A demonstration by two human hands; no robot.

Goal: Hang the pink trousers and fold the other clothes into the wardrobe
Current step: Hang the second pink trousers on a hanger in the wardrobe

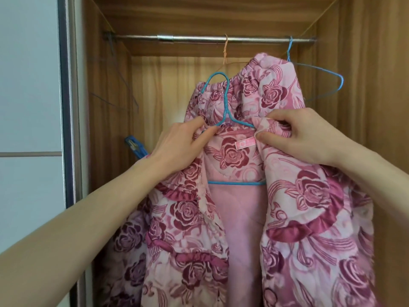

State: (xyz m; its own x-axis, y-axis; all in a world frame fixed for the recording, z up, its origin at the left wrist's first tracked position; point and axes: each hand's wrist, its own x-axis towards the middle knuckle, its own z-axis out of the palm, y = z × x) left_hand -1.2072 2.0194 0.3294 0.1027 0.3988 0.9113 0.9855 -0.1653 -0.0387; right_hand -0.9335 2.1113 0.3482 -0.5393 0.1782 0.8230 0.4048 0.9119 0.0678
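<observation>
While both our hands work at the collar of the pink quilted rose-print jacket (232, 218), we keep it spread open in front of the wooden wardrobe (365, 107) so the blue wire hanger (225, 103) can sit inside its shoulders. Our left hand (177, 145) pinches the left collar edge, fingers curled over the fabric just where the hanger's arm slopes down; our right hand (296, 134) grips the right collar edge the same way, thumb pressed beside the small pink neck label (246, 144). Held like this, the neck is drawn over the hanger's arms, and its lower bar shows across the pale lining.

Behind the jacket, the pink rose-print elastic-waisted trousers (265, 85) are raised in the wardrobe below the metal rail (188, 38), seemingly already hung, though their support is hidden. On the rail hang an empty orange wire hanger (225, 52) and another blue wire hanger (321, 74). We judge the held hanger's hook goes onto the rail next.
</observation>
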